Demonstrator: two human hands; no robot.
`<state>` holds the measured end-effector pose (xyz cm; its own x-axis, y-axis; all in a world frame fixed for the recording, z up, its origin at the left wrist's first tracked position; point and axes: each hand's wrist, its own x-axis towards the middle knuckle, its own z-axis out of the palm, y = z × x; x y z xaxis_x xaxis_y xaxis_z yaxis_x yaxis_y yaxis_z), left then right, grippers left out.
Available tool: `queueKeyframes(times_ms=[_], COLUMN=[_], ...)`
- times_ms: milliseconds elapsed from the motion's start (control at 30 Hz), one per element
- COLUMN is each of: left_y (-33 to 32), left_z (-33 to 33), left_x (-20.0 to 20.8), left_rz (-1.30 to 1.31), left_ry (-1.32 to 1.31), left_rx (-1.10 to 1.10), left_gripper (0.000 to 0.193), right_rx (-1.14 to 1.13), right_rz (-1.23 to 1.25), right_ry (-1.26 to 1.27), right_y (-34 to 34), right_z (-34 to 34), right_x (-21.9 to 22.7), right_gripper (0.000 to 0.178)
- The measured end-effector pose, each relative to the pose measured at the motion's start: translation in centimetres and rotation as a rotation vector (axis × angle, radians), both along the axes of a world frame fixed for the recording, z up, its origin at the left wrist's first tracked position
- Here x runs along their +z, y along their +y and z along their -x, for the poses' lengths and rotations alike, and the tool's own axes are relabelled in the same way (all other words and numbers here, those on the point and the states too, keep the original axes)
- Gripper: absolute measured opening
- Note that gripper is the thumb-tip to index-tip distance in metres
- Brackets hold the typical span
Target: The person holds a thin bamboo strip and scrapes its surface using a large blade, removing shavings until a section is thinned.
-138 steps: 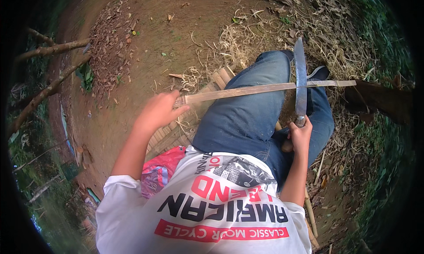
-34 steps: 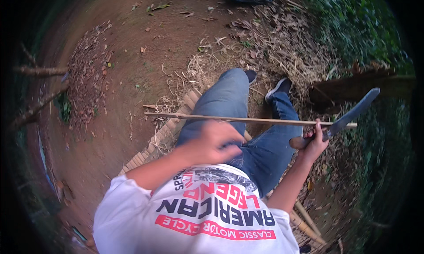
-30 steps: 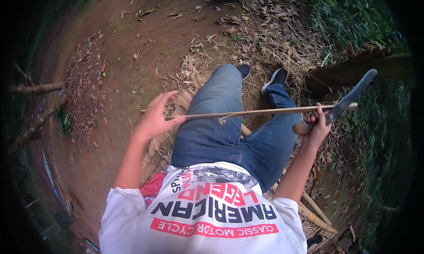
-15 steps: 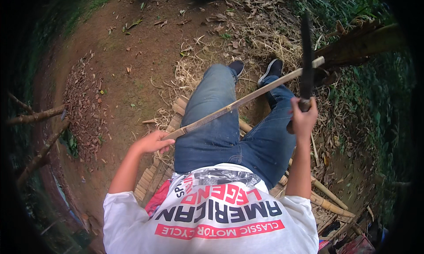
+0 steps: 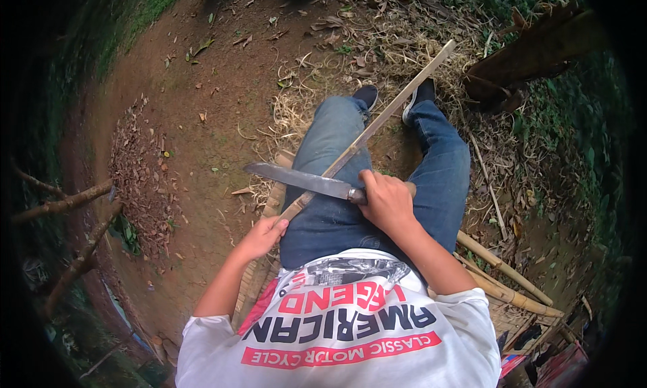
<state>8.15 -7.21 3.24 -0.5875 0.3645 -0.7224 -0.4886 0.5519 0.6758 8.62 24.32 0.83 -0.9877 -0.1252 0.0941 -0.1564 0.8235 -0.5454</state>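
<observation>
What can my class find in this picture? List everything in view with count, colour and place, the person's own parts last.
Strip: 1, pale tan, centre, slanting
Knife: 1, grey blade, centre, crossing the strip
Slatted seat: 1, tan, beneath the person
Poles: at least 2, yellowish, lower right
Shavings: many, pale, beyond the seat
Leaves: many, brown, left and top
Branches: at least 2, brown, left
Log: 1, dark brown, upper right
Soil: brown, left of centre
Jeans: 1 pair, blue, centre
Shoes: 2, dark, upper centre
Shirt: 1, white, printed, bottom
Left hand: 1, bare, gripping the strip's near end
Right hand: 1, bare, gripping the knife's handle
</observation>
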Motion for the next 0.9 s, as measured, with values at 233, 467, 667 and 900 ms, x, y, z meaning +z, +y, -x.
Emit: queueKeyframes(times_ms=[233,467,667,900], left_y=[0.7,1.6,1.2,1.2], left_z=[-1.2,-0.7,-1.5,-1.5], left_x=[-0.2,0.9,-0.9,0.3], left_rz=[0.088,0.154,0.188,0.305], left_ry=[0.194,0.217,0.363,0.337], left_rx=[-0.008,-0.052,-0.062,-0.074], left_gripper=[0.037,0.038,0.034,0.034], right_rx=[-0.031,-0.338,-0.122,-0.266], right_rz=[-0.248,-0.233,-0.190,-0.259], right_ry=[-0.493,-0.372,-0.455,-0.329], right_y=[2.3,9.2,4.3,9.0], right_z=[2.4,5.1,4.7,7.2], right_x=[-1.6,-3.7,-2.0,-3.8], right_gripper=[0.028,0.017,0.020,0.018])
